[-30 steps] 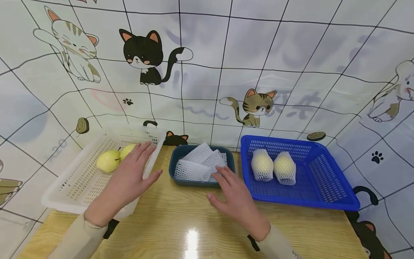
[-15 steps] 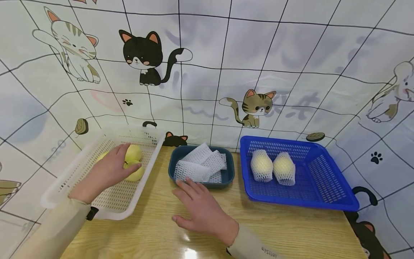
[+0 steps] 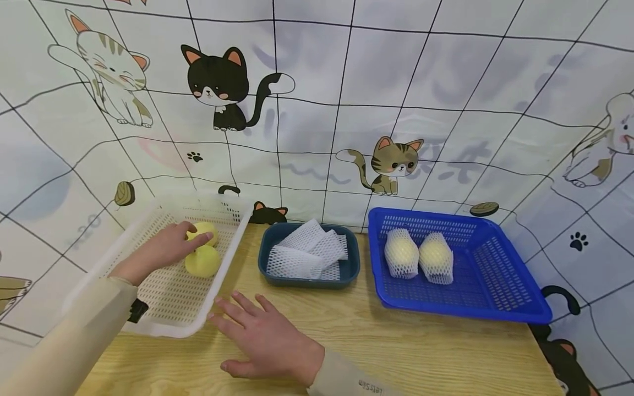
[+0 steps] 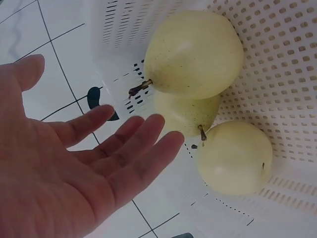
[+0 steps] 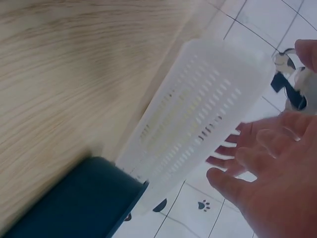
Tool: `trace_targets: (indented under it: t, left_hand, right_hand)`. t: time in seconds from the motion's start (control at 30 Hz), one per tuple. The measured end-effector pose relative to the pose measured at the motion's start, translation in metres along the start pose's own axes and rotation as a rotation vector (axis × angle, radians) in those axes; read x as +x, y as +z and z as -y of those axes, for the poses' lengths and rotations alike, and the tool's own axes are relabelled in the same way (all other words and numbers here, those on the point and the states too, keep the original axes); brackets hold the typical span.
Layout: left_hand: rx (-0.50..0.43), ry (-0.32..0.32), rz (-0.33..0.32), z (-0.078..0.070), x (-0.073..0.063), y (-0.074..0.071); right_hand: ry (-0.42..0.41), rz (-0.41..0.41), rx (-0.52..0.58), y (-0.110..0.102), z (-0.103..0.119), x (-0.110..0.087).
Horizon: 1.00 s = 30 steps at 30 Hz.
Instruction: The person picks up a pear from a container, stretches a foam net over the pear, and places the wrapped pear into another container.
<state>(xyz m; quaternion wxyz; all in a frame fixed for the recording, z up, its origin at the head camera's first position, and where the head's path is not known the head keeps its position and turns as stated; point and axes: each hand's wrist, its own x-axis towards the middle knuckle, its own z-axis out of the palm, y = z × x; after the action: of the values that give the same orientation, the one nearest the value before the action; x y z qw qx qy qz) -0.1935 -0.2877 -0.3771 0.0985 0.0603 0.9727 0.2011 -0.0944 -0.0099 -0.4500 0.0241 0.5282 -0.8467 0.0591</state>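
Observation:
In the head view my left hand point(image 3: 165, 246) is inside the white basket point(image 3: 165, 330), its fingertips at the yellow-green pears point(image 3: 203, 262). The left wrist view shows three pears, one at the top point(image 4: 195, 54) overlapping another, with the hand's fingers extended and apart from them. Over the tabletop, just beside the basket's right rim, my right hand point(image 3: 272, 344) has its fingers spread and holds nothing. White foam net sleeves point(image 3: 297, 256) lie in a small dark teal tray point(image 3: 309, 284) between the baskets.
A blue basket point(image 3: 490, 275) stands at the right with two pears in foam nets, one left point(image 3: 401, 254) and one right point(image 3: 436, 258). Behind everything hangs a cat-print cloth point(image 3: 307, 121). The wooden table point(image 3: 421, 352) extends in front.
My left hand has gone down and left into the white basket, and the pears there have shifted. My right hand has moved from the teal tray left and nearer to me.

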Motion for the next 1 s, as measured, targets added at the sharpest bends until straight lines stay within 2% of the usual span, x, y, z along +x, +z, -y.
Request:
trace_targets:
  t: [0.17,0.33,0.43,0.57,0.67,0.83,1.0]
  left_hand:
    - [0.018,-0.015,0.086,0.004,0.008,0.001]
    - [0.049,-0.016,0.150,0.006,0.014,0.003]
    - [0.069,0.001,0.164,0.007,0.017,0.006]
    - [0.088,0.023,0.173,0.009,0.022,0.012]
    - [0.119,0.017,0.176,0.010,0.025,0.017]
    - [0.168,-0.005,0.192,0.008,0.029,0.019]
    - [0.174,0.011,0.212,0.006,0.033,0.019]
  right_hand:
    - [-0.035,0.029,-0.045,0.005,0.008,0.008]
    - [-0.051,0.080,-0.045,0.011,0.011,0.012]
    - [-0.050,0.097,-0.055,0.014,0.014,0.014]
    - [-0.048,0.075,-0.079,0.015,0.017,0.015]
    - [-0.048,0.057,-0.096,0.016,0.018,0.015]
    - [-0.042,0.074,-0.103,0.016,0.019,0.016]
    - [-0.037,0.090,-0.090,0.016,0.019,0.017]
